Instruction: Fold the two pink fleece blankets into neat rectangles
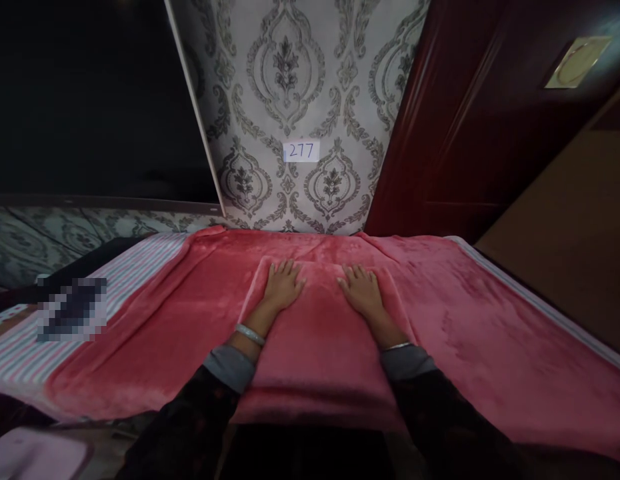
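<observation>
A red plush blanket is spread over the surface in front of me. On its middle lies a flat, roughly rectangular piece of pinkish-red plush, its near edge by my body; I cannot tell whether it is a separate cloth or a fold of the blanket. My left hand rests palm down on the piece's far left part, fingers stretched out. At its far right part my right hand presses flat in the same way, fingers spread. Neither hand grips anything. A bracelet circles my left wrist.
A striped sheet shows under the blanket at left, with a blurred-out item on it. Behind are a dark television, a patterned wall with a "277" label, and a dark red door. A pink object sits at lower left.
</observation>
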Demonstrator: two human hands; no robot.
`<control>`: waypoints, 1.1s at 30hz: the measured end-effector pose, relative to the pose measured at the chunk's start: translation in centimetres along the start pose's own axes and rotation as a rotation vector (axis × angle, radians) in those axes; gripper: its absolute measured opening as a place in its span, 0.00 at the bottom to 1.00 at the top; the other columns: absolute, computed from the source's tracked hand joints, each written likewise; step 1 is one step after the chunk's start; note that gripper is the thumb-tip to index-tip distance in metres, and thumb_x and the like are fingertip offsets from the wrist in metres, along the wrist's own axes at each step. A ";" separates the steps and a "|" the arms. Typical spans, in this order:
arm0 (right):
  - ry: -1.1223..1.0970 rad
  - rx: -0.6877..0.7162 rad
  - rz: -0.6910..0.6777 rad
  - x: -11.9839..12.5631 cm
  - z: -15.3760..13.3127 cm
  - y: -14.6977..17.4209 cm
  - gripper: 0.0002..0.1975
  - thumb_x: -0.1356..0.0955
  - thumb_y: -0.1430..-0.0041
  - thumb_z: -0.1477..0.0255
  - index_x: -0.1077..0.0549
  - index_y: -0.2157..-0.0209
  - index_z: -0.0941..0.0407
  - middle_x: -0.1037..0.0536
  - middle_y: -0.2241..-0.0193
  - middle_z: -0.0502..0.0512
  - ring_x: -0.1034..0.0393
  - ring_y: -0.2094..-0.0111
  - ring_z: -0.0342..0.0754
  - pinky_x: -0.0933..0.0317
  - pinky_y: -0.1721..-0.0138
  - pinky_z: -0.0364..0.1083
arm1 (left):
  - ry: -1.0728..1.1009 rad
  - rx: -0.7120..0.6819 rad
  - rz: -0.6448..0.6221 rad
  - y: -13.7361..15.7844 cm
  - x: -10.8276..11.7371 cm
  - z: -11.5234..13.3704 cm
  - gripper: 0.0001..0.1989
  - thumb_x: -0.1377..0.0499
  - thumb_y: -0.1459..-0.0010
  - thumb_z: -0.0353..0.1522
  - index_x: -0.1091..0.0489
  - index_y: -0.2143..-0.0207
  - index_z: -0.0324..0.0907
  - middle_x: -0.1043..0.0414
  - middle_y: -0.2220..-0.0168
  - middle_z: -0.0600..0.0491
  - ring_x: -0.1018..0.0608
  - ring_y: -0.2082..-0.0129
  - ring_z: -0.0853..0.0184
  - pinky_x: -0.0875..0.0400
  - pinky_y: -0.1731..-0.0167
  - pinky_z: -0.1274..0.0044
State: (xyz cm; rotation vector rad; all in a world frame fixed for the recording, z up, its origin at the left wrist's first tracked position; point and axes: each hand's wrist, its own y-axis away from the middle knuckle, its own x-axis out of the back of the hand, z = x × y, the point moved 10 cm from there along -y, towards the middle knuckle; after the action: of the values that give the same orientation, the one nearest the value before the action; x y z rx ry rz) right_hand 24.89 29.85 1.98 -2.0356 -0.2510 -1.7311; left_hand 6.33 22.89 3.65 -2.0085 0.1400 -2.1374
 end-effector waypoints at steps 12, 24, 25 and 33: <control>-0.141 -0.325 -0.041 -1.9 9.5 0.3 0.31 0.50 0.27 0.60 0.40 0.32 0.58 0.41 0.32 0.65 0.44 0.34 0.60 0.45 0.37 0.61 | 0.173 0.450 -0.086 -0.1 -0.1 -7.2 0.32 0.58 0.32 0.44 0.44 0.31 0.41 0.49 0.29 0.39 0.40 0.32 0.44 0.36 0.41 0.52; -0.172 -0.399 -0.113 0.7 10.4 1.4 0.31 0.48 0.27 0.62 0.44 0.31 0.65 0.42 0.32 0.73 0.47 0.32 0.62 0.47 0.36 0.62 | 0.170 0.488 -0.111 0.6 1.9 -8.2 0.34 0.58 0.32 0.45 0.48 0.29 0.38 0.50 0.29 0.35 0.42 0.30 0.48 0.42 0.36 0.55; -0.156 -0.380 -0.100 1.4 9.7 1.9 0.32 0.47 0.27 0.61 0.45 0.30 0.64 0.45 0.31 0.73 0.51 0.31 0.63 0.50 0.36 0.65 | 0.148 0.475 -0.094 1.0 2.5 -7.8 0.34 0.57 0.32 0.45 0.48 0.29 0.37 0.53 0.28 0.34 0.46 0.29 0.47 0.46 0.34 0.53; -0.077 0.152 -0.116 1.8 -5.7 9.8 0.29 0.45 0.28 0.65 0.45 0.29 0.55 0.50 0.29 0.62 0.57 0.29 0.57 0.56 0.33 0.63 | 0.067 -0.147 -0.069 9.1 1.8 5.9 0.32 0.54 0.31 0.44 0.46 0.30 0.43 0.49 0.28 0.41 0.50 0.27 0.51 0.54 0.32 0.52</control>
State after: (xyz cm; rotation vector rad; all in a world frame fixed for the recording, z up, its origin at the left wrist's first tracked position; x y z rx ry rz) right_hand 24.32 18.41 2.22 -2.0134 -0.5190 -1.6478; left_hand 12.85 14.01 3.92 -2.0494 0.2478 -2.3001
